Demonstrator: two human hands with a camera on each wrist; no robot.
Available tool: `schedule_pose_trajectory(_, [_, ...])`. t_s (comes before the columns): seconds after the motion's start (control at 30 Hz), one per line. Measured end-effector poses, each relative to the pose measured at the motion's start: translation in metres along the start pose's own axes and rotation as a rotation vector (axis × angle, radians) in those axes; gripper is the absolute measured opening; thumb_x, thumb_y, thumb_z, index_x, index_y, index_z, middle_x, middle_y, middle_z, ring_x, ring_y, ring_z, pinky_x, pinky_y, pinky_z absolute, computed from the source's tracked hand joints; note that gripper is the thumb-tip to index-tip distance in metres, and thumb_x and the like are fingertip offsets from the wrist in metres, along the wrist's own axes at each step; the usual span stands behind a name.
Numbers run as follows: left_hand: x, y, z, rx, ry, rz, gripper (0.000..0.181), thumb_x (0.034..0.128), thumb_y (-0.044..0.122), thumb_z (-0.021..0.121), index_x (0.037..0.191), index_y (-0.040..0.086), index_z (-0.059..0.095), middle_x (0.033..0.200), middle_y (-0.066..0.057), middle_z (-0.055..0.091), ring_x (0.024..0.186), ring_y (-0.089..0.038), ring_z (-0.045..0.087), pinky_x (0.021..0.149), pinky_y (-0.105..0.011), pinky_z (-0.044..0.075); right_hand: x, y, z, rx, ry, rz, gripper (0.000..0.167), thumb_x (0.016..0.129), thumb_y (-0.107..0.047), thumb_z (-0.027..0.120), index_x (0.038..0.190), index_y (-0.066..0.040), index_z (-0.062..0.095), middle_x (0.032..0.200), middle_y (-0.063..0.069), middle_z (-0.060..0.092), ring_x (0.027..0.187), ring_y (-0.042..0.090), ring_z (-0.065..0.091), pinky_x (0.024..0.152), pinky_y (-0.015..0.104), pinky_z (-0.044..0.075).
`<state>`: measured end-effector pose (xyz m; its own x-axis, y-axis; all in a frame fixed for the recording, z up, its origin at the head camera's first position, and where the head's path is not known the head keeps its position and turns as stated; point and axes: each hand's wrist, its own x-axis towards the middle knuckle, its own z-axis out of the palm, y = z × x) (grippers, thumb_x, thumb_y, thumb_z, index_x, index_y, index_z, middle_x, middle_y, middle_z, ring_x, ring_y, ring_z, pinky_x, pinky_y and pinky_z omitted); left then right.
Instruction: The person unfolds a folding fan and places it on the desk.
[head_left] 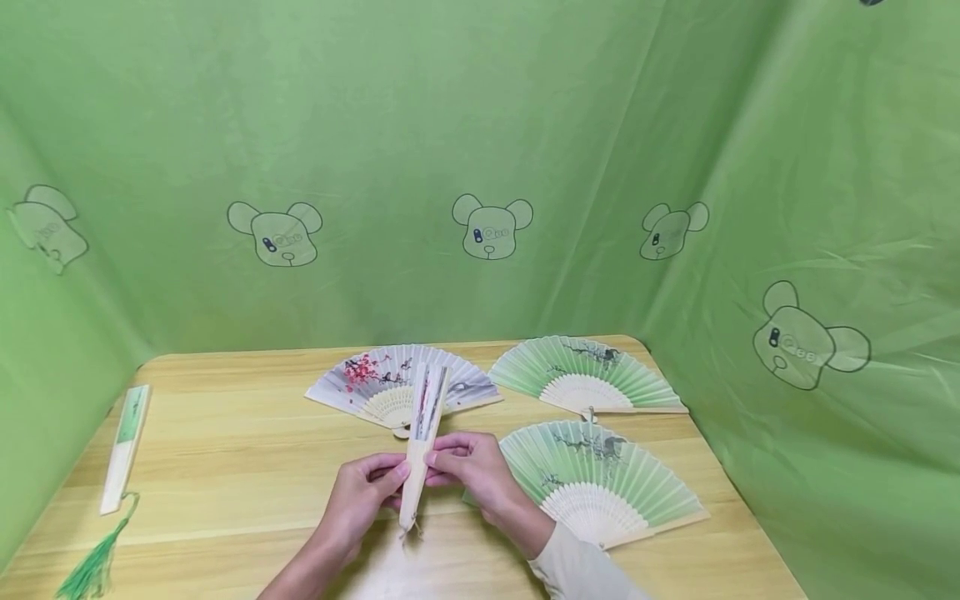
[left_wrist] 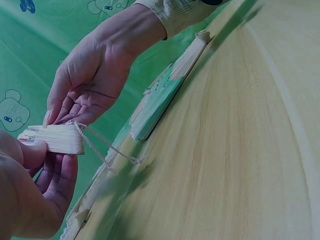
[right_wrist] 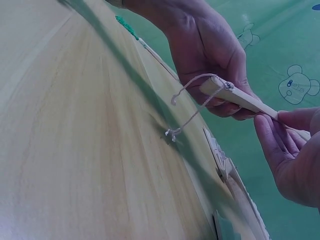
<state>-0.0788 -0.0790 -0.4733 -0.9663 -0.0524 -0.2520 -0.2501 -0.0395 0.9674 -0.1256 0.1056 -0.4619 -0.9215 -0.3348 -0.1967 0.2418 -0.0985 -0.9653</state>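
A folded hand fan [head_left: 414, 479] with pale wooden ribs and white printed cloth is held above the table, tilted, its cloth end pointing away. My left hand [head_left: 362, 493] pinches it from the left between thumb and fingers. From the right, my right hand [head_left: 480, 473] pinches the same fan. In the right wrist view, a short knotted cord [right_wrist: 192, 117] dangles from the fan's rivet end. Just beyond stands out a spread white fan [head_left: 367, 379] with red blossoms, lying on the table and partly covered by the held fan.
Two spread green fans lie at the right, one farther back [head_left: 525, 367] and one nearer [head_left: 652, 479], the latter partly behind my right hand. A folded green fan [head_left: 120, 458] with a green tassel [head_left: 93, 562] lies at the left table edge. Green cloth walls [head_left: 375, 125] enclose the table [head_left: 225, 483].
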Motion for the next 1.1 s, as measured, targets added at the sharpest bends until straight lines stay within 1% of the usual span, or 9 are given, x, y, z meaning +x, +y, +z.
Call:
schedule_pose_trajectory(0.1, [-0.0007, 0.0015, 0.0017, -0.005, 0.033, 0.002, 0.026, 0.0966, 0.006, 0.07, 0.12, -0.005, 0.072, 0.1, -0.014, 0.078, 0.077, -0.018, 0.071, 0.067, -0.027, 0.068, 0.0002, -0.0001, 0.0001, 0.002, 0.008, -0.006, 0.031, 0.088, 0.004, 0.073, 0.115, 0.017, 0.065, 0.095, 0.021, 0.078, 0.071, 0.016, 0.076, 0.076, 0.03, 0.071])
schedule_pose_trajectory(0.2, [-0.001, 0.0026, 0.0025, -0.005, 0.052, 0.01, 0.025, 0.0961, 0.005, 0.07, 0.118, -0.006, 0.072, 0.099, -0.014, 0.078, 0.076, -0.018, 0.07, 0.066, -0.027, 0.068, 0.0004, -0.0003, 0.0003, 0.006, 0.012, -0.01, 0.031, 0.088, 0.004, 0.073, 0.115, 0.017, 0.065, 0.093, 0.019, 0.078, 0.07, 0.016, 0.076, 0.076, 0.03, 0.071])
schedule_pose_trajectory(0.37, [-0.0012, 0.0041, 0.0025, 0.014, 0.075, 0.044, 0.024, 0.0957, 0.003, 0.07, 0.118, -0.006, 0.072, 0.1, -0.016, 0.077, 0.075, -0.017, 0.07, 0.067, -0.028, 0.069, 0.0008, 0.0, 0.0008, 0.01, 0.03, -0.017, 0.032, 0.088, 0.004, 0.073, 0.115, 0.018, 0.064, 0.089, 0.014, 0.078, 0.072, 0.016, 0.076, 0.075, 0.03, 0.071])
schedule_pose_trajectory(0.5, [-0.0021, 0.0049, 0.0017, 0.033, 0.083, 0.085, 0.025, 0.0961, 0.0, 0.068, 0.119, -0.009, 0.07, 0.1, -0.019, 0.076, 0.075, -0.018, 0.071, 0.069, -0.029, 0.07, 0.0014, 0.0011, 0.0013, 0.018, 0.056, -0.02, 0.032, 0.088, 0.003, 0.073, 0.116, 0.018, 0.064, 0.088, 0.011, 0.078, 0.073, 0.016, 0.076, 0.075, 0.03, 0.071])
schedule_pose_trajectory(0.6, [-0.0031, 0.0054, 0.0018, 0.031, 0.077, 0.103, 0.025, 0.0964, -0.001, 0.067, 0.119, -0.011, 0.069, 0.098, -0.02, 0.075, 0.074, -0.019, 0.072, 0.07, -0.031, 0.071, 0.0017, 0.0019, 0.0014, 0.028, 0.073, -0.021, 0.032, 0.088, 0.004, 0.073, 0.115, 0.017, 0.064, 0.087, 0.011, 0.078, 0.073, 0.015, 0.076, 0.074, 0.03, 0.071])
schedule_pose_trajectory(0.73, [-0.0036, 0.0058, 0.0024, 0.021, 0.082, 0.092, 0.024, 0.0959, -0.002, 0.067, 0.118, -0.011, 0.069, 0.094, -0.019, 0.074, 0.074, -0.021, 0.074, 0.072, -0.032, 0.071, 0.0016, 0.0025, 0.001, 0.036, 0.084, -0.023, 0.032, 0.088, 0.004, 0.074, 0.115, 0.017, 0.064, 0.086, 0.01, 0.078, 0.073, 0.015, 0.076, 0.074, 0.03, 0.071])
schedule_pose_trajectory(0.9, [-0.0035, 0.006, 0.0024, 0.01, 0.092, 0.073, 0.023, 0.0953, -0.002, 0.067, 0.117, -0.009, 0.069, 0.091, -0.018, 0.075, 0.075, -0.024, 0.075, 0.072, -0.034, 0.071, 0.0014, 0.0025, -0.0003, 0.039, 0.08, -0.019, 0.032, 0.089, 0.003, 0.074, 0.116, 0.017, 0.064, 0.086, 0.01, 0.077, 0.074, 0.016, 0.076, 0.075, 0.031, 0.071])
schedule_pose_trajectory(1.1, [-0.004, 0.0065, 0.0005, -0.021, 0.075, 0.063, 0.024, 0.0954, -0.001, 0.068, 0.117, -0.01, 0.068, 0.092, -0.018, 0.076, 0.077, -0.026, 0.076, 0.074, -0.036, 0.071, 0.0006, 0.0011, -0.0018, 0.056, 0.064, -0.015, 0.029, 0.09, 0.004, 0.071, 0.114, 0.016, 0.062, 0.085, 0.009, 0.077, 0.075, 0.017, 0.076, 0.076, 0.032, 0.071])
